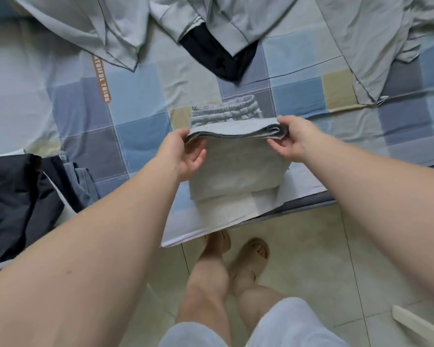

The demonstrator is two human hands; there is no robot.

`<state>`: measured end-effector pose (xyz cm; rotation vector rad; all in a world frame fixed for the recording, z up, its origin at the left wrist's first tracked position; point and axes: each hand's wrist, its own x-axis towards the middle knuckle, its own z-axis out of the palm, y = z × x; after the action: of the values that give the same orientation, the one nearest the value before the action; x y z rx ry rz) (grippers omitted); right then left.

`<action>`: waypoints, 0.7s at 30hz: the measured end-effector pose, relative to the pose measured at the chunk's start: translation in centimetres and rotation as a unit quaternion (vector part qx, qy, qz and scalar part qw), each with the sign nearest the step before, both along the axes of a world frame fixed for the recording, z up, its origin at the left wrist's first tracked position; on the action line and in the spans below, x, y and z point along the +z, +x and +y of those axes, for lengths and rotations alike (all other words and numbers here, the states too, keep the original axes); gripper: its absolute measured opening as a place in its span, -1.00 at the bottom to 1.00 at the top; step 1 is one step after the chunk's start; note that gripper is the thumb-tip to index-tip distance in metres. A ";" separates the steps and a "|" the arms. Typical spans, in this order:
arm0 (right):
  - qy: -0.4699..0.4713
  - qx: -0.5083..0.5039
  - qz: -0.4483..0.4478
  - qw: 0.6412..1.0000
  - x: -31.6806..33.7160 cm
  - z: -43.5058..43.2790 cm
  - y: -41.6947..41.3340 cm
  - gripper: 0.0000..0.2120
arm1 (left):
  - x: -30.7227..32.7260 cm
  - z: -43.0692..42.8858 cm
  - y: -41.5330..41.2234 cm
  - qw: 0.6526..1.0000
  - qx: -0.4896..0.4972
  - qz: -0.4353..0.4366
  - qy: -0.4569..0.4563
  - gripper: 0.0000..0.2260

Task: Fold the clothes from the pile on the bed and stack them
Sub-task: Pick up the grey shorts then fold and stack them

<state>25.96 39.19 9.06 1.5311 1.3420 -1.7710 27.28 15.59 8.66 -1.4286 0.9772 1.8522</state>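
Garment [238, 169] of grey cloth, folded into layers, is held over the near edge of the bed [135, 96]. The left grip [185, 154] pinches its left end, thumb on top and fingers curled beneath. The right grip [291, 139] clamps the right end the same way. Unfolded pale grey clothes [110, 26] lie along the bed's far edge, and dark clothes [15, 201] lie at its near left edge.

Left of the folded grey garment [236, 130], I see the dark pile [12, 201] cut off at the edge; beyond it, a black piece [218, 56] lies mostly under grey shirts [85, 26], themselves cropped.
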 end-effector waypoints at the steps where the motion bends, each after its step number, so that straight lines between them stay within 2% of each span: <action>1: -0.011 -0.005 0.013 1.000 -1.0 0.0 -0.4 -0.78 | -0.8 -0.1 -0.9 1.000 0.001 0.017 0.001 -0.87; 3: -0.016 0.027 0.023 0.999 -2.6 0.1 -0.3 -0.92 | -2.0 -0.2 -1.8 0.999 -0.025 0.042 -0.012 -0.82; 5: 0.060 0.109 0.013 0.992 -4.5 0.5 0.9 -0.94 | -3.5 -0.3 -1.7 0.986 -0.099 0.072 -0.114 -0.84; 7: 0.177 0.216 0.015 0.960 -6.6 1.2 2.6 -0.73 | -5.6 -0.5 -0.6 0.935 -0.205 0.104 -0.271 -0.80; 9: 0.258 0.308 0.013 0.916 -8.4 2.0 4.0 -0.45 | -7.6 -0.7 0.9 0.880 -0.287 0.107 -0.364 -0.58; 11: 0.301 0.365 0.014 0.881 -9.5 2.6 4.5 -0.25 | -9.2 -0.8 2.0 0.868 -0.324 0.095 -0.363 -0.35; 12: 0.309 0.377 0.020 0.873 -10.0 2.7 4.5 -0.19 | -9.8 -0.6 2.4 0.872 -0.332 0.097 -0.347 -0.28; 13: 0.294 0.372 0.029 0.880 -10.7 2.8 4.1 -0.17 | -10.7 -0.4 2.5 0.873 -0.336 0.097 -0.338 -0.25; 15: 0.219 0.339 0.041 0.914 -12.2 2.8 3.2 -0.23 | -12.1 0.1 2.5 0.871 -0.341 0.097 -0.341 -0.30; 18: 0.205 0.349 0.049 0.913 -14.1 3.3 2.0 -0.24 | -13.3 1.2 2.1 0.876 -0.330 0.119 -0.329 -0.42; 19: 0.206 0.356 0.057 0.910 -14.6 3.6 1.7 -0.29 | -13.4 1.6 2.0 0.876 -0.331 0.123 -0.328 -0.46; 21: 0.164 0.365 0.067 0.914 -14.8 4.1 1.4 -0.54 | -13.3 1.8 2.0 0.877 -0.329 0.122 -0.327 -0.53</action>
<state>27.32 43.27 -5.76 0.8508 2.0191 -1.2209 29.29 17.42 -4.68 -0.9787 2.0595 1.2368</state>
